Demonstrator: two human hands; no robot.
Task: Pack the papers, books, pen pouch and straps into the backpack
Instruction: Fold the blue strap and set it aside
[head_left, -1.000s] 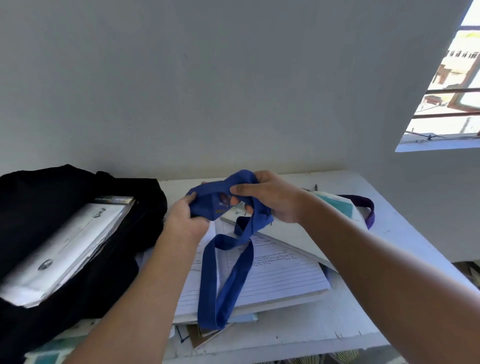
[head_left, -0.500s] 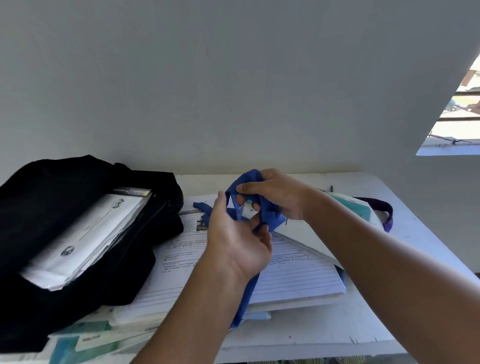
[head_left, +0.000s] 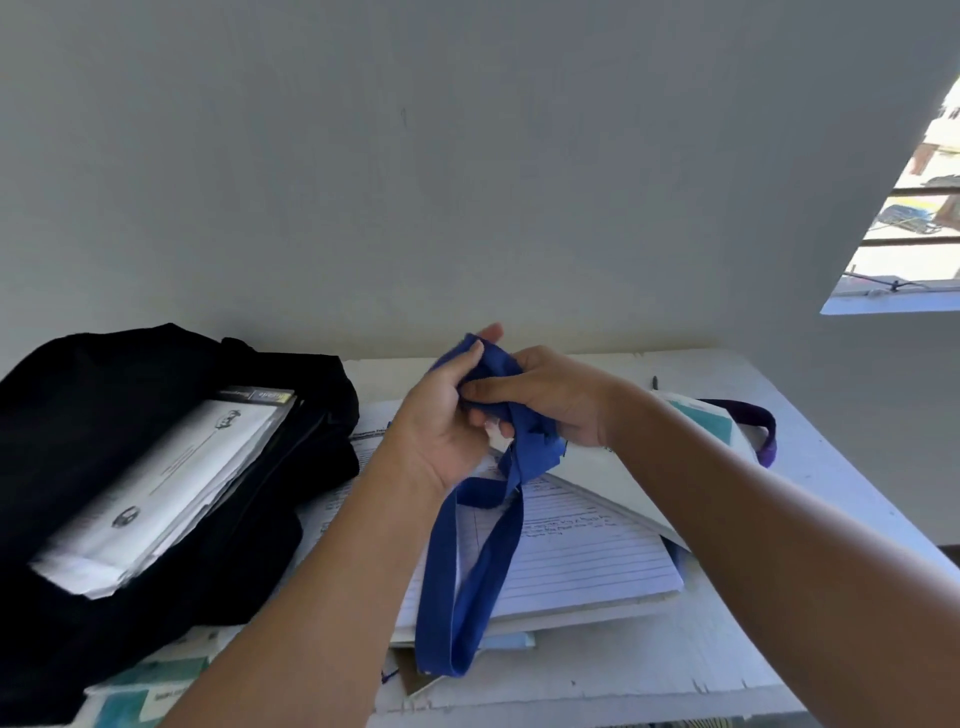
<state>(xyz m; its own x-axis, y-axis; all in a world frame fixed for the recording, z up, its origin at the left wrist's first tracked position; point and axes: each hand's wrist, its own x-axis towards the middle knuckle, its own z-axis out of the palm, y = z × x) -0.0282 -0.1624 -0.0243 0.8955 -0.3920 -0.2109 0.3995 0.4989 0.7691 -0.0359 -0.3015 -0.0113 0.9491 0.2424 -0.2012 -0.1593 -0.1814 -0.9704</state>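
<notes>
A blue fabric strap (head_left: 478, 577) is bunched up between both hands above the table, and a long loop of it hangs down onto the papers. My left hand (head_left: 444, 415) grips the bunch from the left. From the right, my right hand (head_left: 550, 397) pinches the same bunch. The black backpack (head_left: 156, 545) lies open at the left with a stack of white papers (head_left: 161, 483) inside. A lined notebook and loose papers (head_left: 582, 561) lie under the strap. A purple strap (head_left: 753, 421) curls at the right behind a white and teal item (head_left: 701, 421).
The white table (head_left: 649, 675) stands against a grey wall. Teal-printed sheets (head_left: 150, 691) stick out under the backpack at the front left. A dark pen tip (head_left: 654, 382) lies near the back edge. A window (head_left: 914, 208) opens at the right.
My left hand rose from the hanging strap to the bunch beside my right hand. The loop hangs lower and longer than half a second ago. The view shifted slightly.
</notes>
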